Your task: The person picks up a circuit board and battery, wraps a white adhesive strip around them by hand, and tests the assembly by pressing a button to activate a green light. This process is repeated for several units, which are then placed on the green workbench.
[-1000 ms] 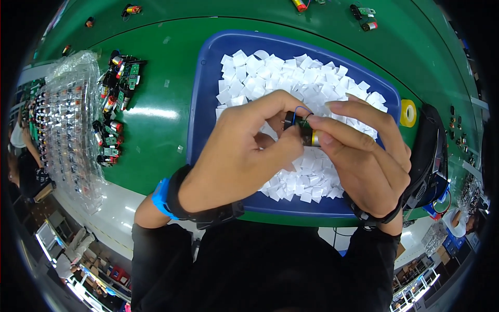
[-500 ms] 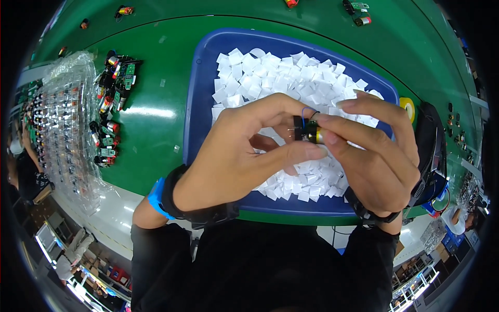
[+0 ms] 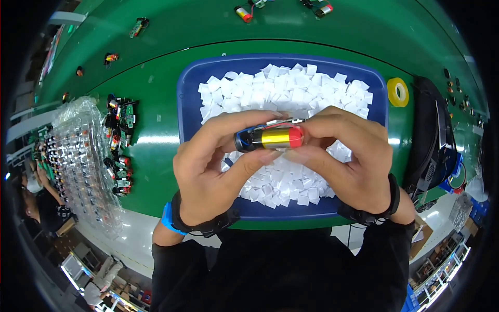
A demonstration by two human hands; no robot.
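Note:
Between my hands is a small battery assembly (image 3: 280,138), a yellow cylinder with a red end, a black end piece, blue and red wires and a thin board along its far side. My left hand (image 3: 210,158) pinches it near the black end, thumb below and fingers above. My right hand (image 3: 353,156) grips the red end with thumb and forefinger. The assembly lies sideways, above a blue tray (image 3: 187,119) heaped with small white paper squares (image 3: 286,86). Part of the board is hidden by my fingers.
Left of the tray is a pile of similar assemblies (image 3: 122,122), beside a clear plastic blister tray (image 3: 86,151) full of parts. A yellow tape roll (image 3: 398,92) and a black bag (image 3: 423,135) lie at the right. More assemblies (image 3: 244,13) are scattered on the far green table.
The assembly has turned from showing its pin end to lying lengthwise across both hands, its red end to the right. My hands have come level with each other, and my view has shifted.

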